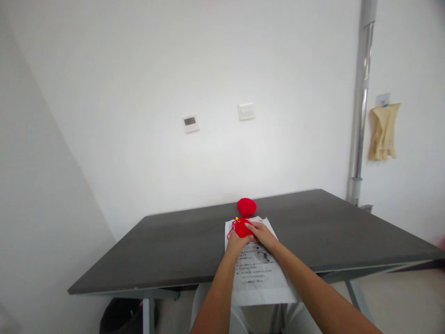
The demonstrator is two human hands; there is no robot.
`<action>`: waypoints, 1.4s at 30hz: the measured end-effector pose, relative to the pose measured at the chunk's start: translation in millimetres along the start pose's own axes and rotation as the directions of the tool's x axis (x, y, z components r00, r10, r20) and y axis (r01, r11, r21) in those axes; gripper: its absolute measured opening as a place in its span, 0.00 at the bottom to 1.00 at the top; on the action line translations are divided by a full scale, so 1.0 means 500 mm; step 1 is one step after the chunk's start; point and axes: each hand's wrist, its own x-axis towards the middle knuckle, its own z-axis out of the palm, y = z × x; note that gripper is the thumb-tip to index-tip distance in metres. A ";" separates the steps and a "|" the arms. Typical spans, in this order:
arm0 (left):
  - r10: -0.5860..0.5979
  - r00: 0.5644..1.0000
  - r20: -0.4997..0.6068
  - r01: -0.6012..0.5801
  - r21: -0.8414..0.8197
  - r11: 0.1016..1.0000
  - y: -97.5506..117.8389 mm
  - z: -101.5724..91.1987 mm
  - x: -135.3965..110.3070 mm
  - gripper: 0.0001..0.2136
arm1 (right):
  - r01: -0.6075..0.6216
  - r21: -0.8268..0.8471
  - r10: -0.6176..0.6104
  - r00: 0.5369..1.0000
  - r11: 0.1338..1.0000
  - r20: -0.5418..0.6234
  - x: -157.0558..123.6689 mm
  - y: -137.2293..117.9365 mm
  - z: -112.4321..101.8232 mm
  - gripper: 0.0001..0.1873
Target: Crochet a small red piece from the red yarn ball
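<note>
A round red crocheted piece (242,228) is held between both hands above the front middle of the table. My left hand (239,241) is closed around its lower left edge. My right hand (261,233) grips its right side, with the thumb lying over the red surface. A small yellow clip, like a stitch marker (237,219), sits at the piece's upper left edge. Loose red yarn (230,228) loops out beside it. Just behind lies a ball of red yarn (246,207). Under my hands is a white printed sheet or bag (257,273); which one I cannot tell.
The dark grey table (167,253) stands against a white wall with a thermostat (191,124) and a switch (246,111). On the right are a pipe (361,120) and hanging yellowish gloves (384,132). A black bin (121,315) stands below the table's left side.
</note>
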 end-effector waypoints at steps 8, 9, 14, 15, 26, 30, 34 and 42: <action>0.033 0.999 0.044 -0.033 0.011 0.999 -0.019 0.002 0.009 0.06 | -0.018 -0.022 0.018 1.000 1.000 -0.019 0.002 0.004 -0.001 0.29; 0.033 0.998 0.049 -0.033 0.008 0.999 -0.020 0.002 0.009 0.06 | -0.016 -0.027 0.015 1.000 1.000 -0.016 0.001 0.003 0.000 0.29; 0.054 0.996 0.071 -0.053 -0.013 0.999 -0.017 0.000 0.006 0.05 | -0.002 -0.029 0.001 0.999 1.000 -0.036 0.000 -0.003 -0.001 0.29; 0.055 0.996 0.074 -0.054 -0.013 0.998 -0.016 0.000 0.005 0.05 | -0.002 -0.024 0.001 0.999 1.000 -0.041 0.000 -0.004 -0.001 0.29; 0.032 0.995 0.099 -0.034 0.014 0.999 -0.016 0.001 0.003 0.12 | -0.029 0.119 0.026 0.999 0.992 0.030 -0.011 -0.026 0.005 0.26; 0.033 0.995 0.093 -0.035 0.026 0.999 -0.025 0.002 0.010 0.12 | -0.011 0.118 0.005 0.999 0.993 0.047 -0.008 -0.023 0.004 0.25; 0.020 0.996 0.085 -0.025 0.059 0.998 -0.026 0.002 0.011 0.11 | -0.006 0.132 -0.005 0.997 0.991 0.083 -0.005 -0.017 0.003 0.26; 0.026 0.996 0.091 -0.030 0.041 0.999 -0.018 0.001 0.007 0.12 | -0.025 0.160 0.011 0.996 0.987 0.084 -0.009 -0.024 0.007 0.26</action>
